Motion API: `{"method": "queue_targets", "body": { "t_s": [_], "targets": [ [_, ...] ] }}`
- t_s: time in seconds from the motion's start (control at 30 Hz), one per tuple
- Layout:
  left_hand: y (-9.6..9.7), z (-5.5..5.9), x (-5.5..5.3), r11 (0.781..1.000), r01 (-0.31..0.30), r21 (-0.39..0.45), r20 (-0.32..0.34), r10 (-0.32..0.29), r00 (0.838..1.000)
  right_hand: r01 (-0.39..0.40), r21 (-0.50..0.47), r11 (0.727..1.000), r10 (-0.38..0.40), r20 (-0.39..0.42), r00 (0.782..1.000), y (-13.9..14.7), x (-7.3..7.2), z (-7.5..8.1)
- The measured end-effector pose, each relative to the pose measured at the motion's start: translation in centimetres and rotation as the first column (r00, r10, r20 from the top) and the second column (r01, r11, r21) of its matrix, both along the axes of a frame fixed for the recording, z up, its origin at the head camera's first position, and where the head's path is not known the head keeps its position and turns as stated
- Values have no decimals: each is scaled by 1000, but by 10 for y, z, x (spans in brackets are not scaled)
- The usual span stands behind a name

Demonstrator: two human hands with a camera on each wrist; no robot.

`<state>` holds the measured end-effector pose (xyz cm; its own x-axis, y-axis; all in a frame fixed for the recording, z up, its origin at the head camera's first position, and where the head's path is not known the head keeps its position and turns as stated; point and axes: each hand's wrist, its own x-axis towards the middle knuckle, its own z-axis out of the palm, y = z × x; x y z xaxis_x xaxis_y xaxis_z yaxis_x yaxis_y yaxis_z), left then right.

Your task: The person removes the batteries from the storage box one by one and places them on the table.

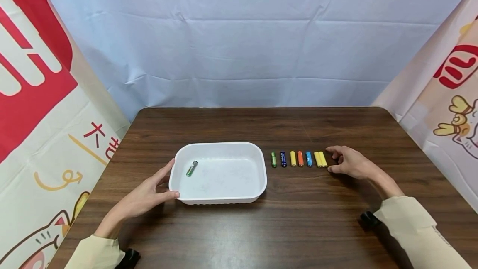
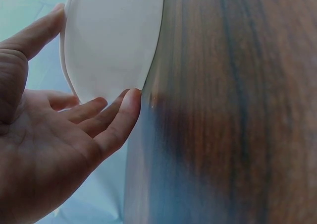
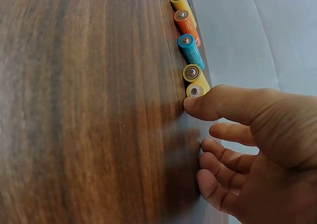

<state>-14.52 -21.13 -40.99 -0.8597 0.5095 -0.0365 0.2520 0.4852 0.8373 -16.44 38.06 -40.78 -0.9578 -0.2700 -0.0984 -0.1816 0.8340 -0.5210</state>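
A white plastic tray [image 1: 220, 199] lies on the table, and a green-and-silver battery [image 1: 192, 168] rests at an angle inside it. My left hand [image 1: 143, 196] spans the tray's left end, thumb and fingertips against its outer wall, not curled round it. Right of the tray several batteries stand side by side in a row: a green one [image 1: 274, 159], a dark blue one [image 1: 283, 159], a yellow one [image 1: 293, 159], an orange one [image 1: 300, 158], a light blue one [image 1: 309, 159] and a yellow pair [image 1: 320, 159]. My right hand [image 1: 351, 163] holds nothing, its thumb tip beside the outermost yellow battery [image 3: 195, 90].
The dark wood-grain table [image 1: 298, 227] ends at a pale cloth backdrop [image 1: 239, 53]. Printed hangings with red shapes and cartoon cats flank it on the left [image 1: 48, 169] and right [image 1: 444, 123].
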Motion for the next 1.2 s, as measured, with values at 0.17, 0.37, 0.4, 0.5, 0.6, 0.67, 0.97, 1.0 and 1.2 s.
{"method": "queue_targets", "body": {
  "t_s": [0.17,0.37,0.4,0.5,0.6,0.67,0.97,1.0,1.2],
  "targets": [
    [0,0,0,1000,-8,-11,6,8,1000,-5,-20,1000,5,2,1000,-2,3,4],
    [0,-1,1,1000,-6,4,11,6,1000,54,-42,998,-56,-59,997,-8,10,13],
    [1,-1,1,1000,-9,8,15,9,1000,66,-49,997,-69,-73,995,-10,10,15],
    [1,-1,1,1000,-11,15,17,10,1000,86,-77,993,-95,-117,989,-22,12,24],
    [2,-1,1,1000,-16,14,19,15,1000,91,-117,989,-108,-149,983,-38,12,33],
    [2,-1,1,1000,-19,16,26,18,999,85,-139,987,-109,-173,979,-51,11,39],
    [1,-1,0,1000,-4,30,23,4,1000,29,-260,965,-92,-232,968,-122,2,56],
    [1,-1,0,999,-2,32,22,1,1000,25,-271,962,-91,-235,968,-131,2,57],
    [2,0,1,999,-4,42,37,2,999,-28,-323,946,-49,-228,973,-186,-1,59]
  ]
}}
